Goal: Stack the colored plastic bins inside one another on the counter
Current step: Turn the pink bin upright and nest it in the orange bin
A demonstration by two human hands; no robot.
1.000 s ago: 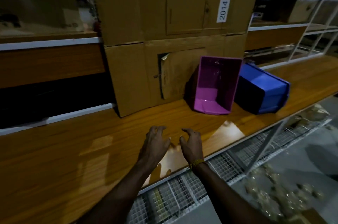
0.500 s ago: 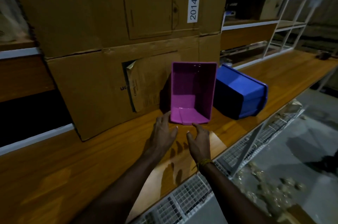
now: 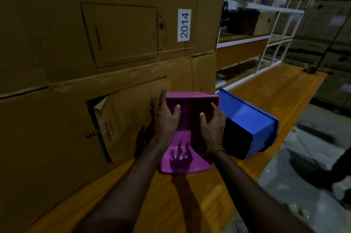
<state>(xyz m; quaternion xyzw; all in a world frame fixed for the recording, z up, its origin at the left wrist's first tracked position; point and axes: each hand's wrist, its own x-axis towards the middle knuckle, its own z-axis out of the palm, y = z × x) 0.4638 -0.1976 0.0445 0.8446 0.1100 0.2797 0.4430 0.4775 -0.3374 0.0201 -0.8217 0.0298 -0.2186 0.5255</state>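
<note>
Fingers of our left hand (image 3: 164, 118) and right hand (image 3: 212, 124) grip the pink bin's (image 3: 187, 154) side walls; it's tipped on the desk (image 3: 190, 204), touching the blue bin (image 3: 247, 120). Pickup step; next we lift, nest them.

A large cardboard box (image 3: 114, 42) stood along the back edge of the wooden tabletop (image 3: 190, 204), filling the left and centre of the view. A white label (image 3: 184, 25) reading 2014 was stuck on its face. A white wire shelving unit (image 3: 273, 39) stood toward the tabletop's far right corner, carrying more boxes. A grey floor (image 3: 303, 185) lay beyond the tabletop's right edge.
</note>
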